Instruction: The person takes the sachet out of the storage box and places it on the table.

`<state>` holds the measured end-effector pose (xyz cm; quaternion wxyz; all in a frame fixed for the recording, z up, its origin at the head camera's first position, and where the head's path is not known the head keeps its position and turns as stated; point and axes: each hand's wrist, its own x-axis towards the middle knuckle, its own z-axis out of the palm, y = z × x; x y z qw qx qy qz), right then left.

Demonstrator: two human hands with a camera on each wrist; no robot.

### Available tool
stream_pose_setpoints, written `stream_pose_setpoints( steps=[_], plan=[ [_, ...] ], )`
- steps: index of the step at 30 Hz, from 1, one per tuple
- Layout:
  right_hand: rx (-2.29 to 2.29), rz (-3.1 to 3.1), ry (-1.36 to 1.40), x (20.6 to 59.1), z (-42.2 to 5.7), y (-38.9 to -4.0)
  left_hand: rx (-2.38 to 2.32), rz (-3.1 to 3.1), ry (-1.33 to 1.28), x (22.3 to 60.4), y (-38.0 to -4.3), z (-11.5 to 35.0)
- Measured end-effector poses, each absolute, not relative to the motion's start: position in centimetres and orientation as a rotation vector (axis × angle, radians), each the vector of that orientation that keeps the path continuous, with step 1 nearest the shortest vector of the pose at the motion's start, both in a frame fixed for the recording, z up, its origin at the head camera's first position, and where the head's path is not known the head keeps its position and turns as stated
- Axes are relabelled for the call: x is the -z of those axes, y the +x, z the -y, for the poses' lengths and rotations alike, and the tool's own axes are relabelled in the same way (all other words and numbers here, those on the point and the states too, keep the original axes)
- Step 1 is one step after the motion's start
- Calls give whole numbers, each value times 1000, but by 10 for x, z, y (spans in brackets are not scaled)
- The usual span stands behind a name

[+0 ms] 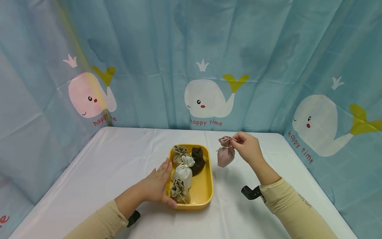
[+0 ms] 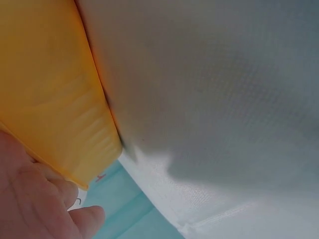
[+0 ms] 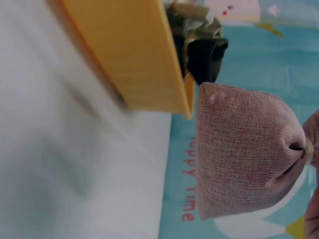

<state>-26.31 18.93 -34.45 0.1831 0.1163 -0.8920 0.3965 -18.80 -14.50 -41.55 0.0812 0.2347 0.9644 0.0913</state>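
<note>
"Four pouches sit in the yellow tray (image 1: 200,194), am I right?"

"Yes. An olive pouch (image 1: 179,152) lies at the far left, a dark brown pouch (image 1: 198,165) beside it on the right, a white pouch (image 1: 182,175) in the middle, and a khaki pouch (image 1: 180,193) at the near left end."

"And the pink pouch (image 1: 225,157)?"

"Up in the air, just right of the tray and apart from it. The right hand (image 1: 247,146) pinches it by its ruffled top, above the tie, so the body hangs down over the white table (image 1: 128,152)."

"What about the left hand (image 1: 156,184)?"

"It grasps nothing. Its fingers lie extended along the tray's left side, with the thumb at the near corner."

"Does the right wrist view agree?"

"It does: the pouch's woven body fills much of it, and only a bit of the hand shows at the edge."

"And behind the table?"

"A blue curtain (image 1: 146,66) printed with whales (image 1: 206,98) and the words 'happy time'."
</note>
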Motion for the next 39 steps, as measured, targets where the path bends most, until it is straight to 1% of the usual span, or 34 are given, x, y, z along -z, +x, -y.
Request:
stream_pose_setpoints(
  steps=[7, 17, 27, 39],
  plan=[
    [-1024, 2524, 188, 360, -204, -272, -287, -2880, 695, 414, -186, 145],
    [-975, 2639, 12, 378, -218, -276, -280, -2874, 707, 416, -186, 145],
    [-972, 2722, -22, 391, -222, -279, -304, -2880, 703, 414, -188, 144],
    [-940, 2737, 26, 393, -223, -278, -311, -2874, 691, 415, -187, 145]
  ],
)
